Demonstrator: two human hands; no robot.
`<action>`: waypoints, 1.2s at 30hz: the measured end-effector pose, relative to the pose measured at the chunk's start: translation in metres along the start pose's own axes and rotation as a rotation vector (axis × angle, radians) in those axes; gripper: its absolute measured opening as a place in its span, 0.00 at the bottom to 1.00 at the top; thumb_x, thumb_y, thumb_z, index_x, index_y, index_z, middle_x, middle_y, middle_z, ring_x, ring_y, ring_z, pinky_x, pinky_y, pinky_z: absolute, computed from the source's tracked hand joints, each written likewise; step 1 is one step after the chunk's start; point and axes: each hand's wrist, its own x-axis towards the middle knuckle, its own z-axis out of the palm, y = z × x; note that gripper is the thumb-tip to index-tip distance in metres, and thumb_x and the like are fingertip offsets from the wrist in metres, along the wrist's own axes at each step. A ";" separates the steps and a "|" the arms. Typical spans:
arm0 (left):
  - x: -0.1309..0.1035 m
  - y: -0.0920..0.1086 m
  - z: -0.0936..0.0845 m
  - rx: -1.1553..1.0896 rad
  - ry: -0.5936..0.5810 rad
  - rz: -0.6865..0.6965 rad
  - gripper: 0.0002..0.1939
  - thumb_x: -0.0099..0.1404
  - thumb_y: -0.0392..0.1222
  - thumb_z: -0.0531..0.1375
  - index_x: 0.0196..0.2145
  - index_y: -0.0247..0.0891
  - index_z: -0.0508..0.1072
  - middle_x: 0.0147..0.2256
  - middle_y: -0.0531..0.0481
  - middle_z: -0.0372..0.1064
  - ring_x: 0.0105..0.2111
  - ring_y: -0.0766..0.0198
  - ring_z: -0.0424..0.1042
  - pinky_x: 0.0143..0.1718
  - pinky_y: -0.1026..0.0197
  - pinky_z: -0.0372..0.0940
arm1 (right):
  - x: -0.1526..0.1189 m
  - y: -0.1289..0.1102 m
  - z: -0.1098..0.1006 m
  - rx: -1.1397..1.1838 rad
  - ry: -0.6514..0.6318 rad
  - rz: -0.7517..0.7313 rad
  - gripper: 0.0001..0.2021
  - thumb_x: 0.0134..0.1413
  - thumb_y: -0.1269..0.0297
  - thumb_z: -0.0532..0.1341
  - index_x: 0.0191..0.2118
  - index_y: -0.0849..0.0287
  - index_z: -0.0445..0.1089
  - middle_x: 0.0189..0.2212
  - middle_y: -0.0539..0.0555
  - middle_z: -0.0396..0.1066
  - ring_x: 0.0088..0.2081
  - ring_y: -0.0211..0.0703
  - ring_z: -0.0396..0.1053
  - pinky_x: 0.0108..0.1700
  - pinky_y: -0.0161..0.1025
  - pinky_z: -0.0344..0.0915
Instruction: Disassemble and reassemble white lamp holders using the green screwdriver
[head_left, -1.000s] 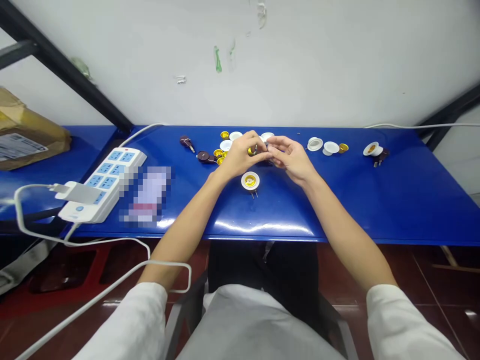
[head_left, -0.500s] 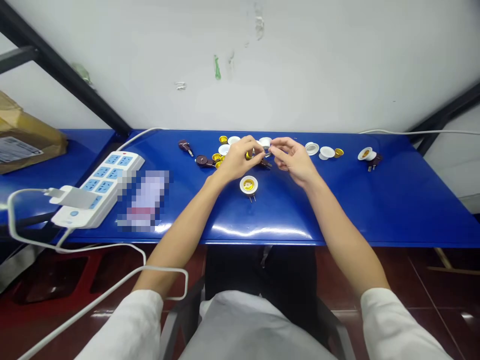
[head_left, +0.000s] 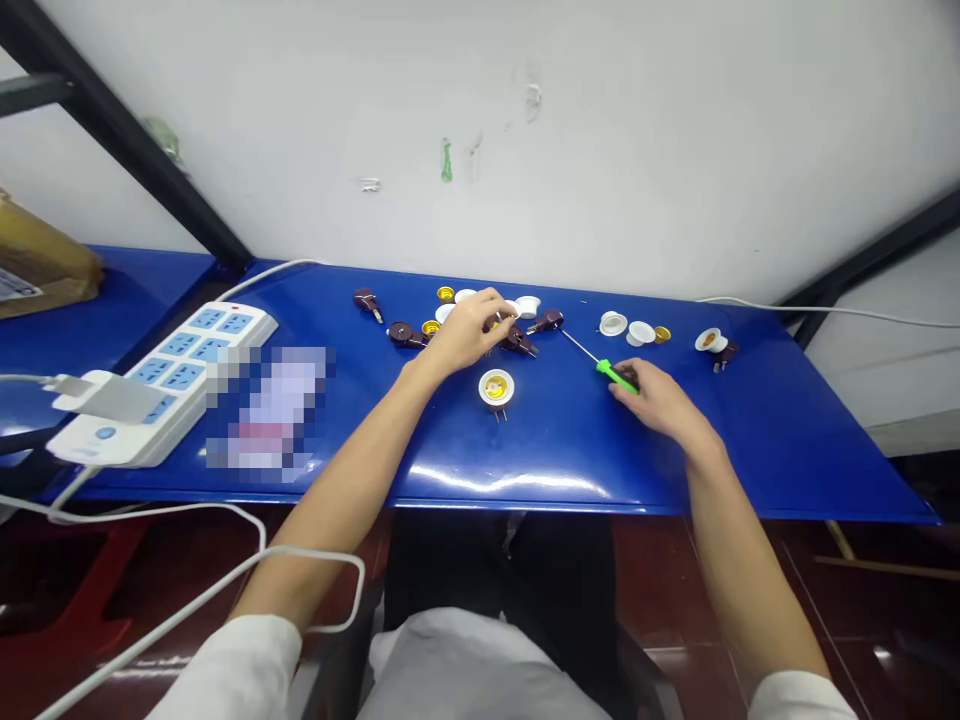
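Note:
My right hand (head_left: pixel 654 398) is closed around the green handle of a screwdriver (head_left: pixel 619 378), whose thin metal shaft points up and left towards a dark brown plug (head_left: pixel 551 320). My left hand (head_left: pixel 472 330) hovers among the small parts with its fingers bent together. Something brown and gold shows under its fingertips, but I cannot make it out. Close to those fingers lies another brown plug piece (head_left: pixel 519 342). In front of the left hand sits a white-rimmed lamp socket (head_left: pixel 496 387) with a gold inside and two pins towards me.
White rings and caps (head_left: pixel 641 333), a gold cup (head_left: pixel 662 335) and a socket with a brown plug (head_left: pixel 709 341) lie to the right. Brown plugs (head_left: pixel 366 301) are on the left. A white power strip (head_left: pixel 184 375) with cables and a blurred phone-like object (head_left: pixel 274 410) occupy the left side.
My right hand has moved away from the left, right and towards me, and now holds the green screwdriver. The left hand stays over the parts. The view has shifted slightly.

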 end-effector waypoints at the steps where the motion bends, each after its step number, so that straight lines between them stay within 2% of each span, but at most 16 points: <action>1: 0.000 -0.001 0.000 -0.005 -0.001 -0.001 0.07 0.73 0.37 0.60 0.42 0.39 0.80 0.41 0.46 0.76 0.40 0.61 0.74 0.43 0.58 0.68 | -0.002 0.001 -0.005 0.072 0.018 0.005 0.13 0.60 0.59 0.65 0.49 0.56 0.73 0.49 0.64 0.79 0.49 0.60 0.78 0.53 0.55 0.73; 3: 0.000 -0.003 0.000 -0.011 -0.004 -0.007 0.08 0.73 0.38 0.60 0.43 0.39 0.81 0.42 0.46 0.75 0.40 0.61 0.74 0.43 0.58 0.68 | -0.003 0.002 -0.020 0.256 0.042 0.023 0.17 0.61 0.53 0.66 0.51 0.56 0.73 0.39 0.59 0.80 0.39 0.55 0.78 0.45 0.53 0.75; 5: 0.000 -0.005 0.000 -0.011 -0.007 -0.019 0.08 0.74 0.38 0.60 0.44 0.39 0.81 0.42 0.46 0.75 0.39 0.62 0.73 0.43 0.58 0.68 | 0.000 0.000 -0.037 0.437 0.088 0.009 0.22 0.59 0.47 0.69 0.52 0.56 0.74 0.29 0.53 0.75 0.30 0.48 0.74 0.36 0.48 0.74; 6: 0.000 -0.006 0.000 -0.009 -0.005 -0.025 0.08 0.73 0.38 0.60 0.44 0.39 0.81 0.42 0.46 0.75 0.38 0.62 0.73 0.42 0.58 0.68 | 0.005 -0.002 -0.045 0.517 0.131 -0.025 0.23 0.56 0.46 0.71 0.50 0.55 0.74 0.27 0.51 0.73 0.28 0.46 0.72 0.34 0.45 0.72; 8: 0.000 -0.007 -0.001 -0.008 0.003 -0.028 0.08 0.73 0.37 0.60 0.44 0.39 0.81 0.42 0.46 0.75 0.37 0.63 0.72 0.41 0.59 0.67 | 0.020 -0.008 -0.056 0.676 0.217 -0.123 0.24 0.49 0.46 0.76 0.47 0.53 0.75 0.31 0.51 0.74 0.27 0.42 0.70 0.29 0.42 0.69; 10: 0.000 -0.008 -0.001 -0.010 0.005 -0.029 0.08 0.73 0.37 0.61 0.44 0.39 0.81 0.42 0.46 0.75 0.36 0.64 0.72 0.41 0.59 0.67 | 0.039 -0.015 -0.058 0.830 0.244 -0.192 0.26 0.43 0.45 0.78 0.44 0.51 0.75 0.37 0.52 0.76 0.27 0.39 0.68 0.26 0.41 0.66; 11: 0.000 -0.008 -0.002 -0.010 0.003 -0.032 0.07 0.73 0.38 0.61 0.43 0.38 0.81 0.42 0.46 0.75 0.35 0.64 0.72 0.41 0.59 0.67 | 0.049 -0.017 -0.056 0.888 0.246 -0.205 0.27 0.41 0.44 0.79 0.43 0.51 0.74 0.37 0.52 0.75 0.26 0.39 0.67 0.25 0.40 0.65; 15: 0.000 -0.012 -0.003 0.009 -0.026 -0.051 0.07 0.73 0.38 0.61 0.41 0.38 0.80 0.41 0.45 0.75 0.37 0.62 0.73 0.41 0.58 0.68 | 0.070 -0.018 -0.038 1.036 0.241 -0.192 0.26 0.37 0.44 0.79 0.40 0.51 0.75 0.27 0.49 0.71 0.26 0.41 0.67 0.25 0.40 0.62; 18: -0.001 -0.014 -0.003 0.030 -0.057 -0.062 0.07 0.72 0.38 0.61 0.41 0.38 0.81 0.42 0.45 0.75 0.39 0.61 0.73 0.42 0.57 0.68 | 0.065 -0.014 -0.029 1.051 0.126 -0.205 0.21 0.43 0.51 0.79 0.41 0.53 0.78 0.27 0.52 0.74 0.28 0.42 0.71 0.27 0.40 0.63; 21: -0.002 -0.013 -0.001 0.032 -0.090 -0.056 0.07 0.73 0.39 0.61 0.42 0.39 0.81 0.42 0.46 0.75 0.40 0.61 0.73 0.43 0.57 0.69 | 0.055 -0.010 -0.029 1.018 0.075 -0.219 0.18 0.46 0.55 0.79 0.41 0.55 0.80 0.27 0.52 0.75 0.28 0.41 0.71 0.29 0.39 0.63; 25: -0.002 -0.010 -0.001 0.024 -0.118 -0.036 0.08 0.74 0.40 0.60 0.42 0.39 0.81 0.42 0.45 0.75 0.40 0.60 0.73 0.44 0.57 0.69 | 0.051 -0.011 -0.030 0.934 0.040 -0.244 0.18 0.48 0.54 0.78 0.42 0.56 0.81 0.27 0.51 0.76 0.28 0.41 0.71 0.31 0.40 0.66; 29: -0.002 -0.006 -0.003 0.049 -0.140 -0.028 0.08 0.74 0.39 0.60 0.42 0.39 0.81 0.42 0.45 0.75 0.40 0.60 0.73 0.44 0.57 0.69 | 0.050 -0.016 -0.028 0.851 0.012 -0.271 0.17 0.50 0.55 0.77 0.44 0.57 0.81 0.31 0.53 0.78 0.31 0.42 0.74 0.32 0.40 0.70; 36: -0.002 -0.004 -0.004 0.072 -0.178 -0.034 0.09 0.75 0.40 0.59 0.44 0.39 0.81 0.43 0.45 0.75 0.41 0.60 0.73 0.46 0.57 0.69 | 0.045 -0.027 -0.029 0.751 0.022 -0.271 0.19 0.50 0.51 0.77 0.43 0.58 0.81 0.27 0.52 0.77 0.26 0.41 0.71 0.33 0.42 0.72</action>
